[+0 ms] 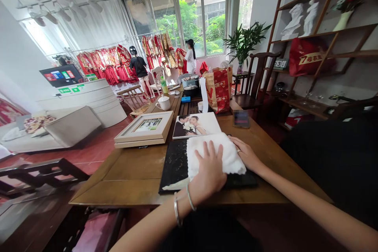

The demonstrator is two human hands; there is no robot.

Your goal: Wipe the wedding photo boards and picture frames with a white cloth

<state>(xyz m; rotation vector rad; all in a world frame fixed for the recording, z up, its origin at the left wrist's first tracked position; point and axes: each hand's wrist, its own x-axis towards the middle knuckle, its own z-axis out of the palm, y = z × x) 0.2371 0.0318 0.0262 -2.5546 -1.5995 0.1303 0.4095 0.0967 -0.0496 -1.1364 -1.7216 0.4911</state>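
A white, scallop-edged cloth (227,161) lies spread over a black flat panel (174,165) at the table's near side. My left hand (209,165), with silvery bangles on the wrist, presses flat on the cloth with its fingers apart. At the cloth's right edge, the fingers of my right hand (243,151) curl in; what they grip is partly hidden. Pale specks show on the panel's left side, and a whitish strip (177,185) lies along its front edge. Just beyond is a wedding photo print (196,126) of a couple.
Pale picture frames (144,128) lie stacked on the wooden table (126,169) at left. A phone-like dark object (241,119) lies right. Farther back stand a lidded white cup (163,102) and a red-and-tan paper bag (220,88). Two people stand by racks of red garments (108,65).
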